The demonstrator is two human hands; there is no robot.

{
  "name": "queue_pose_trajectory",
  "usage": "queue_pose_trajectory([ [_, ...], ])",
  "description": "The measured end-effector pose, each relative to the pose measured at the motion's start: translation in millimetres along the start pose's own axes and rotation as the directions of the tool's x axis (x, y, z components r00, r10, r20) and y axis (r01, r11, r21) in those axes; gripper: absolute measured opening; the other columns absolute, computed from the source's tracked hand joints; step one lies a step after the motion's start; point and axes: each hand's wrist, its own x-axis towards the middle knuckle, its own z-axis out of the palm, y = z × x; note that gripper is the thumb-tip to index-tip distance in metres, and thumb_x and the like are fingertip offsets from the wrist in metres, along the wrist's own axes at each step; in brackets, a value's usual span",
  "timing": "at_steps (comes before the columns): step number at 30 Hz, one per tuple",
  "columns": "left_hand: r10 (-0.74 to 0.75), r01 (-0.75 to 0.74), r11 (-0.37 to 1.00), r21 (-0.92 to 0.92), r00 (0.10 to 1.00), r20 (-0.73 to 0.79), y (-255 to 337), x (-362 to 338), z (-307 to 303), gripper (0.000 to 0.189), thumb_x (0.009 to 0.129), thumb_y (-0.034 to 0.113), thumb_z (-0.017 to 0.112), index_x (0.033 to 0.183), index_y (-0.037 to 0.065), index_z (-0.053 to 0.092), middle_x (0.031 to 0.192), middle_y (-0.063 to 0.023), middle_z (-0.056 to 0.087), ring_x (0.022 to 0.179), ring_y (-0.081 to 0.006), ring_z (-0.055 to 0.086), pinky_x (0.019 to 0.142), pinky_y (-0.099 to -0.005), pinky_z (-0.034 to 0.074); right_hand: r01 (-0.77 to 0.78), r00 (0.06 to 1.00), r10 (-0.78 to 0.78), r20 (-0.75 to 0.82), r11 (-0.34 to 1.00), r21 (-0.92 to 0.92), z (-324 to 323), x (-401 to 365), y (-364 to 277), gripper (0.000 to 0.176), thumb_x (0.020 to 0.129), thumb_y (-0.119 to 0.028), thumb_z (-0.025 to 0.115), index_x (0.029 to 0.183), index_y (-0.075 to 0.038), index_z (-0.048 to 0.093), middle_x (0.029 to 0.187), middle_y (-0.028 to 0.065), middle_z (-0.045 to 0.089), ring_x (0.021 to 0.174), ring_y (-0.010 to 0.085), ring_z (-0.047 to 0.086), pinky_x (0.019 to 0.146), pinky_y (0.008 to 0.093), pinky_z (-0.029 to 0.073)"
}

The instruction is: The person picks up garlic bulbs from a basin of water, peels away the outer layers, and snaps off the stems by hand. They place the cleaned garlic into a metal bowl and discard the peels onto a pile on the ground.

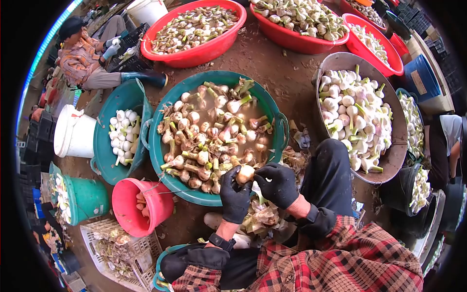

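My left hand (235,194), in a black glove, is closed around a pale garlic bulb (245,174) at the near edge of a large green basin (155,163). My right hand (277,184), also gloved in black, is beside the bulb with its fingers pinched together; what they hold, if anything, is too small to name. Muddy water and many brown-skinned garlic bulbs (203,156) fill the basin. Below my hands lies a heap of garlic peelings and stalks (262,218).
Clean white garlic lies in a green tub (103,146) at left and a metal basin (400,141) at right. A pink bucket (163,207) and a white crate (95,253) are lower left. Red basins (214,51) stand behind. A person (82,58) sits upper left.
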Motion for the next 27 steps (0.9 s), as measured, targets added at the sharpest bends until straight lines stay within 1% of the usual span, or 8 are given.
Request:
queue_pose_trajectory([
  [4,0.132,-0.128,0.986,0.106,0.991,-0.033,-6,0,-1,0.047,0.069,-0.009,0.068,0.114,0.0,0.057,0.108,-0.0119,0.054,0.105,-0.0248,0.056,0.091,-0.0346,0.047,-0.006,1.0,0.006,-0.013,1.0,-0.005,2,-2,-1,0.008,0.068,-0.012,0.073,0.074,-0.007,0.069,0.073,0.0096,0.064,0.067,0.0288,0.063,0.059,0.0369,0.05],
  [6,0.15,-0.144,0.981,0.133,0.988,-0.038,-5,1,0,0.046,0.068,-0.008,0.068,0.112,0.0,0.058,0.107,-0.0123,0.055,0.103,-0.026,0.057,0.09,-0.035,0.047,0.012,1.0,-0.012,-0.003,1.0,-0.026,4,-2,3,0.011,0.071,-0.008,0.073,0.08,-0.003,0.069,0.072,0.012,0.064,0.064,0.0255,0.064,0.06,0.0324,0.05],
  [10,0.152,-0.145,0.977,0.157,0.988,-0.029,1,3,-2,0.046,0.068,-0.004,0.07,0.112,0.002,0.059,0.103,-0.0123,0.057,0.097,-0.028,0.057,0.088,-0.0355,0.047,-0.047,0.998,0.046,0.036,0.998,0.044,-1,0,5,0.007,0.069,-0.009,0.071,0.075,-0.008,0.068,0.075,0.0093,0.065,0.067,0.029,0.063,0.061,0.0365,0.05],
  [13,0.143,-0.158,0.951,0.264,0.987,0.076,4,4,-7,0.05,0.073,-0.009,0.067,0.12,-0.001,0.052,0.116,-0.011,0.055,0.11,-0.0212,0.055,0.093,-0.0327,0.048,-0.043,0.998,0.037,0.044,0.988,0.146,-8,4,1,0.007,0.071,-0.009,0.07,0.077,-0.008,0.067,0.078,0.0087,0.065,0.069,0.0287,0.063,0.061,0.0364,0.05],
  [15,0.138,-0.154,0.947,0.282,0.987,0.078,8,2,-6,0.05,0.072,-0.009,0.067,0.119,0.0,0.053,0.115,-0.0114,0.055,0.108,-0.0215,0.056,0.091,-0.0329,0.049,0.083,0.995,-0.086,0.05,0.995,0.062,-9,4,-1,0.008,0.072,-0.011,0.07,0.08,-0.009,0.068,0.081,0.008,0.065,0.071,0.0282,0.063,0.06,0.0367,0.05],
  [19,0.191,-0.21,0.894,0.395,0.978,0.086,11,-1,-6,0.05,0.068,-0.008,0.069,0.116,0.001,0.056,0.11,-0.0118,0.056,0.101,-0.0228,0.057,0.086,-0.0337,0.048,0.142,0.988,-0.142,0.054,0.99,0.008,-5,-1,3,0.013,0.069,-0.006,0.073,0.08,-0.008,0.068,0.078,0.0108,0.064,0.07,0.0301,0.063,0.061,0.0363,0.05],
  [21,0.215,-0.227,0.886,0.405,0.974,0.075,8,-2,-4,0.049,0.067,-0.007,0.07,0.114,0.001,0.057,0.108,-0.0115,0.056,0.099,-0.0233,0.057,0.086,-0.0339,0.048,0.207,0.978,-0.203,0.045,0.971,-0.116,-4,-2,-1,0.006,0.07,-0.01,0.067,0.075,-0.01,0.062,0.075,0.0082,0.061,0.068,0.0304,0.06,0.057,0.0403,0.047],
  [27,0.254,-0.265,0.843,0.468,0.963,0.089,10,-5,-4,0.048,0.066,-0.008,0.069,0.112,0.001,0.058,0.105,-0.0109,0.056,0.098,-0.024,0.057,0.088,-0.0342,0.047,0.212,0.977,-0.214,0.001,0.968,-0.131,5,-5,4,0.009,0.068,-0.011,0.067,0.072,-0.008,0.06,0.072,0.0092,0.059,0.067,0.0314,0.059,0.055,0.0415,0.046],
])
